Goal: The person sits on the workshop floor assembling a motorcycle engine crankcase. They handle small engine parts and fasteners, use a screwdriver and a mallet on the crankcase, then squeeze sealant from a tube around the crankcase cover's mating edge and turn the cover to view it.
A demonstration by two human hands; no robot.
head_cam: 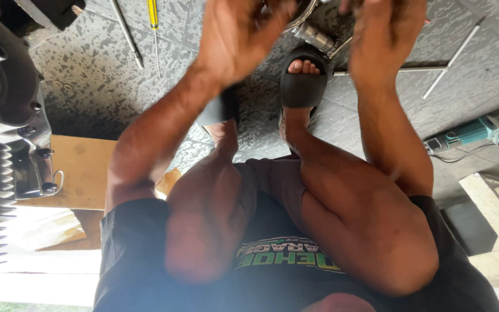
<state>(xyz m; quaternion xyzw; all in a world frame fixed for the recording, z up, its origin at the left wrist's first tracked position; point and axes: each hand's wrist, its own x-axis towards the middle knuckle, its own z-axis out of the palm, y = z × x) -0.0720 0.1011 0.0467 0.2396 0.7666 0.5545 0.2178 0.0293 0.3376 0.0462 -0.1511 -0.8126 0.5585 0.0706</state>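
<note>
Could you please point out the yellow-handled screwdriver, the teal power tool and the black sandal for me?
Yellow-handled screwdriver (153,13): head view, on its yellow handle.
Teal power tool (463,135): head view, on the middle of its teal body.
Black sandal (303,86): head view, on the wide strap over the foot.

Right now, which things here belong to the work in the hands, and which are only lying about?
In hand:
- left hand
- right hand
- metal part between them, partly hidden

Lying about:
- engine block
- yellow-handled screwdriver
- metal rod
- teal power tool
- cardboard sheet
</note>
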